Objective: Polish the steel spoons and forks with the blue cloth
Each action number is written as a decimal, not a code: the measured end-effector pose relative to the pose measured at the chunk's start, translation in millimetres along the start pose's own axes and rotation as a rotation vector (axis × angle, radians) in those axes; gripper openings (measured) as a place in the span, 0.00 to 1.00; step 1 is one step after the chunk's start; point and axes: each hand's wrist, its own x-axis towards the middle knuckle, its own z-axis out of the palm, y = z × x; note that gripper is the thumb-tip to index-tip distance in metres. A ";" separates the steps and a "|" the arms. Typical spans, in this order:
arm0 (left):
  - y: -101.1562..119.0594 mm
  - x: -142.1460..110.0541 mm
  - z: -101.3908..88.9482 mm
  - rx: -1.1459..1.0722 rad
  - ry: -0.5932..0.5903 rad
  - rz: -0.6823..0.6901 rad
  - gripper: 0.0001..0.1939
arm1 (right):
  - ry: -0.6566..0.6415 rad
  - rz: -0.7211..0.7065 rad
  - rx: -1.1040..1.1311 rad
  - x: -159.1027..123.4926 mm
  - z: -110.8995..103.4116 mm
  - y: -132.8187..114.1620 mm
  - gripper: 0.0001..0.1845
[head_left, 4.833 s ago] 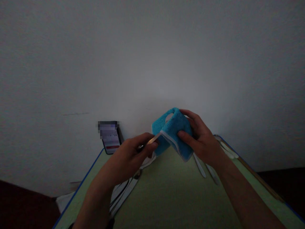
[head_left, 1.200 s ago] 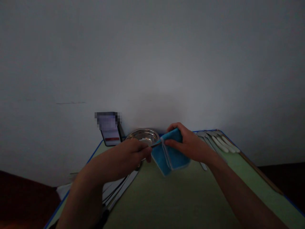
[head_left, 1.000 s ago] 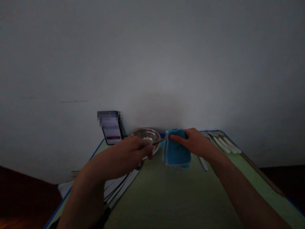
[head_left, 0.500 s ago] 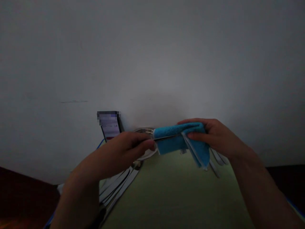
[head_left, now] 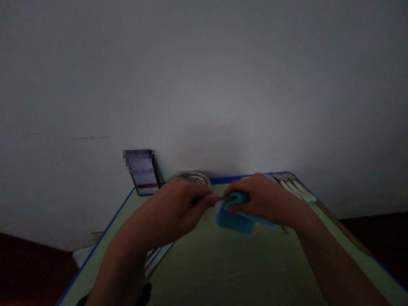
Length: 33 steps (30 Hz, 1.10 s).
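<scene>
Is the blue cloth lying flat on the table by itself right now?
No, the right hand grips the blue cloth, bunching it around a thin utensil.

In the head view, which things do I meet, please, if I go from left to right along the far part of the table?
Phone → metal bowl → blue cloth → white-handled cutlery.

Phone is leaning back near grey wall, screen glowing | blue edging is bordering green table | white item is showing beyond table's left edge
</scene>
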 end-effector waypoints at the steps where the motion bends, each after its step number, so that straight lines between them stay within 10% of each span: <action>1: -1.5 0.4 -0.8 -0.018 0.014 -0.013 0.17 | 0.083 0.044 -0.018 1.2 0.1 -0.4 0.12; 4: -8.3 0.1 -3.7 -0.075 0.041 -0.072 0.18 | 0.284 0.153 -0.090 4.0 2.0 -0.2 0.18; 10: -24.7 -0.6 -4.0 -0.246 0.028 -0.216 0.18 | 0.202 0.109 -0.030 3.9 2.4 9.5 0.16; 19: -33.0 1.8 3.8 -0.393 -0.065 -0.367 0.24 | 0.463 -0.013 -0.112 1.0 -8.8 11.2 0.15; 24: -30.6 1.1 0.2 -0.381 -0.038 -0.342 0.23 | 0.214 -0.137 -0.025 -1.2 -10.3 11.7 0.17; 33: -14.3 -5.8 -8.7 -0.194 0.017 -0.147 0.18 | 0.121 0.106 0.107 -2.4 -12.3 26.4 0.17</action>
